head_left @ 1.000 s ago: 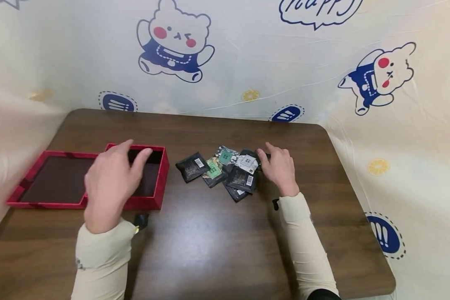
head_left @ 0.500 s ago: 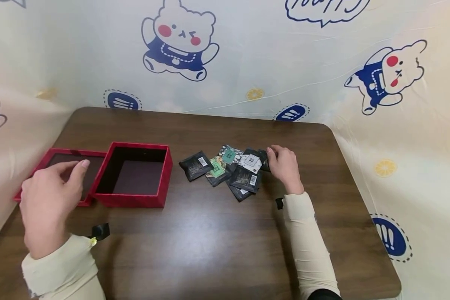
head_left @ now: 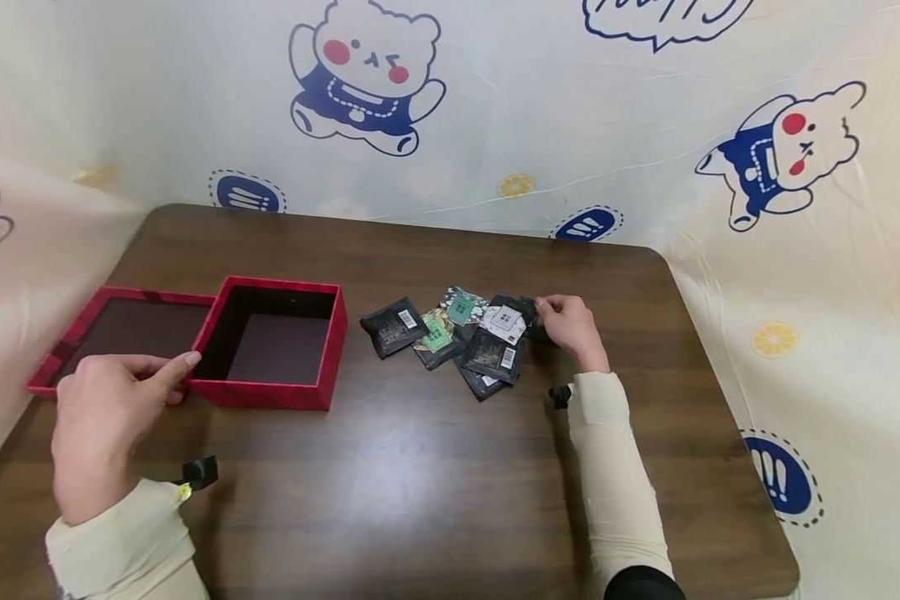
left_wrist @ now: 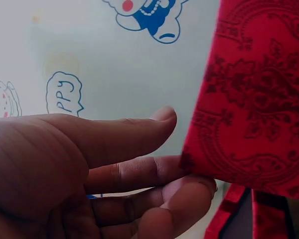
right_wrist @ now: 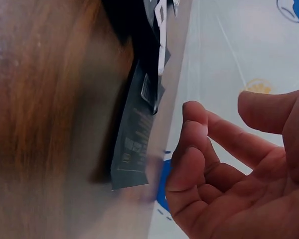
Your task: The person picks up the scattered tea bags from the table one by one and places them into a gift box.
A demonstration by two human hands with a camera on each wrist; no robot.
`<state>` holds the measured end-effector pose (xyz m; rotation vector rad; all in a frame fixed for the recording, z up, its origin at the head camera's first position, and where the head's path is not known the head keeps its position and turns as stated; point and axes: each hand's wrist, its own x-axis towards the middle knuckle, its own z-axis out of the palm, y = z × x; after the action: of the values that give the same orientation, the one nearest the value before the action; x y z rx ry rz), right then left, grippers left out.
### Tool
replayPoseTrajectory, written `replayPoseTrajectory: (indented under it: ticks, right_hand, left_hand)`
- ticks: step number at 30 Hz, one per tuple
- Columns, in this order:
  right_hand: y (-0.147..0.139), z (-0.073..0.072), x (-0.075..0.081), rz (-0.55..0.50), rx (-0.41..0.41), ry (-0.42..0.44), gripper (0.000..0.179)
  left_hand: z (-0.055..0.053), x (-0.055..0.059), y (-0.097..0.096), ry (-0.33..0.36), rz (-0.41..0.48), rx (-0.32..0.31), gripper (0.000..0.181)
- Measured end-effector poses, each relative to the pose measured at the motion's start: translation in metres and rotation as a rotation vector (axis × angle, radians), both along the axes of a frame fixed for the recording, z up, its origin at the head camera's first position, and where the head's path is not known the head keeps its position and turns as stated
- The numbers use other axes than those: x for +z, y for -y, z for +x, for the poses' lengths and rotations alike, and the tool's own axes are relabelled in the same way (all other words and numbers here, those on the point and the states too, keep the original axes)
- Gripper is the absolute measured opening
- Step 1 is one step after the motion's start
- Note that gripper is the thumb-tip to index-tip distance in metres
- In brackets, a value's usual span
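Note:
A deep red box [head_left: 262, 395] with a dark inside stands at the left of the table, its patterned outer wall [left_wrist: 259, 94] large in the left wrist view. My left hand [head_left: 105, 421] is at its near left corner. The fingertips reach the corner's edge there, while the thumb stands apart from the wall. To the right, my right hand [head_left: 576, 327] hovers beside a pile of small flat packets [head_left: 487, 356]. Its fingertips are near a dark packet [right_wrist: 134, 144] on the pile's right side. In the right wrist view, thumb and fingers are parted, with nothing between them.
A shallow red lid [head_left: 67, 354] with dark lining lies left of the box, partly behind my left hand. Another black packet [head_left: 392, 327] lies at the pile's left end. A printed cloth [head_left: 480, 100] hangs behind the brown wooden table [head_left: 420, 492].
My left hand has swung left from over the box, then come to its near left corner. My right hand has shifted slightly at the pile's right side.

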<state>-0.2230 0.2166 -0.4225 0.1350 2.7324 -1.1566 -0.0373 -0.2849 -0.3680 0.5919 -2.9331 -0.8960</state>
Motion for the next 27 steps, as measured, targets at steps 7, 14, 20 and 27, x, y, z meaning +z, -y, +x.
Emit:
replayPoseTrajectory:
  ticks: [7, 14, 20, 27]
  right_hand:
    - [0.002, -0.015, -0.005, 0.027, -0.041, 0.075, 0.035]
    - [0.009, -0.024, -0.016, 0.147, -0.047, 0.066, 0.034]
    - [0.013, -0.029, -0.021, 0.247, -0.031, 0.049, 0.036]
    - [0.013, -0.036, -0.020, 0.255, 0.004, 0.087, 0.028]
  left_hand:
    - [0.003, -0.006, 0.003, 0.034, 0.045, 0.043, 0.059]
    - [0.004, -0.011, 0.005, 0.018, 0.053, 0.048, 0.058]
    - [0.002, -0.012, 0.006, 0.032, 0.072, 0.049, 0.061]
    - [0.001, -0.013, 0.006, 0.028, 0.075, 0.037, 0.057]
